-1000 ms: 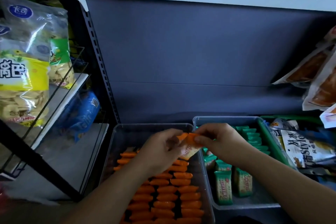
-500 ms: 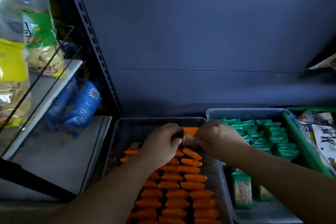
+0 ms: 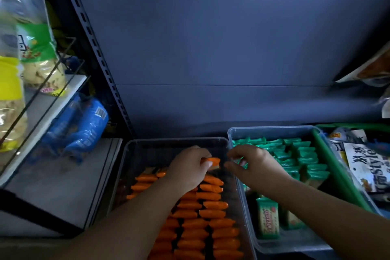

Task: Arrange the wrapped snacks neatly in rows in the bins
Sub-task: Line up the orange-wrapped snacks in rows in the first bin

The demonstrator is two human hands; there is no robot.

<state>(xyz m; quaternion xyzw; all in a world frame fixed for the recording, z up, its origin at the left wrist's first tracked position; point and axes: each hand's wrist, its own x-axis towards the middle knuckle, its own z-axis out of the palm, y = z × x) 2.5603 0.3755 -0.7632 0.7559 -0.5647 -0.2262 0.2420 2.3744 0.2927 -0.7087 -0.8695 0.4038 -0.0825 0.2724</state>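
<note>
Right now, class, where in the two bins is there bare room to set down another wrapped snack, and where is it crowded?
Free: the back strip of the left bin, beyond the left hand pinching an orange snack; the front floor of the right bin around loose green packs. Crowded: the orange rows nearer, the green rows at back.

Orange snacks (image 3: 195,233) lie in neat rows in the left clear bin (image 3: 177,139) — green snacks (image 3: 304,154) stand packed in the right clear bin (image 3: 272,127).
</note>
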